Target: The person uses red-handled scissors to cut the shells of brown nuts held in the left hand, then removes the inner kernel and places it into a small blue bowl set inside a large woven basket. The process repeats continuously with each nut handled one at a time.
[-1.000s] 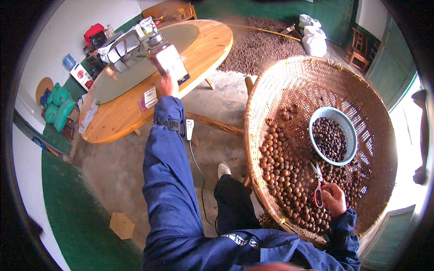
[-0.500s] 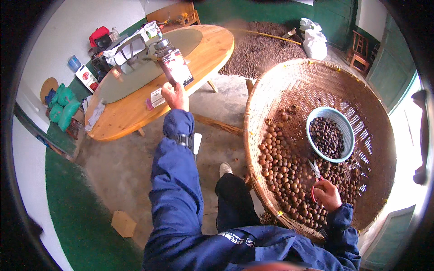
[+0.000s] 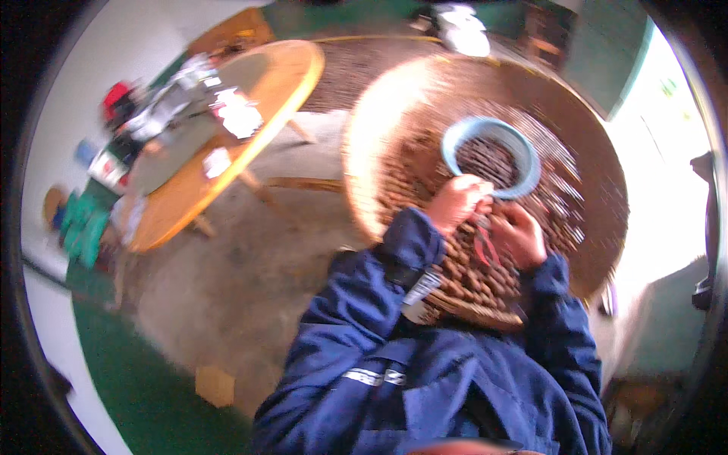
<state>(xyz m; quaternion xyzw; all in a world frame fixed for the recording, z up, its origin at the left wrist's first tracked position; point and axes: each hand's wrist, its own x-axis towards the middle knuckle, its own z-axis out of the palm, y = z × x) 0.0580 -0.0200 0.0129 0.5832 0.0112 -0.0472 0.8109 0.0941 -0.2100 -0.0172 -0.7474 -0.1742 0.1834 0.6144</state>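
Note:
Both my hands are close together over the large round wicker tray (image 3: 379, 83), just below the blue plastic basket (image 3: 531, 148). My left hand (image 3: 457, 203) is closed, its fingertips near the basket's lower rim; what it holds is too blurred to make out. My right hand (image 3: 520, 236) is curled around red-handled scissors (image 3: 485, 244), whose loops show between the two hands. Their blades are hidden or smeared. Dark nuts (image 3: 487, 161) lie in the basket. Round brown nuts (image 3: 466, 273) cover the tray beneath my hands.
Left of the tray stands an oval wooden table (image 3: 182, 216), with a lit phone (image 3: 237, 114) on it. Behind, a heap of dark nuts (image 3: 356, 68) covers the floor near a white sack (image 3: 462, 30). A wooden chair (image 3: 544, 45) is at the back right.
My left hand has left the phone at the table and come right, over the tray beside my right hand. The scissors have moved left with my right hand. The whole view has shifted.

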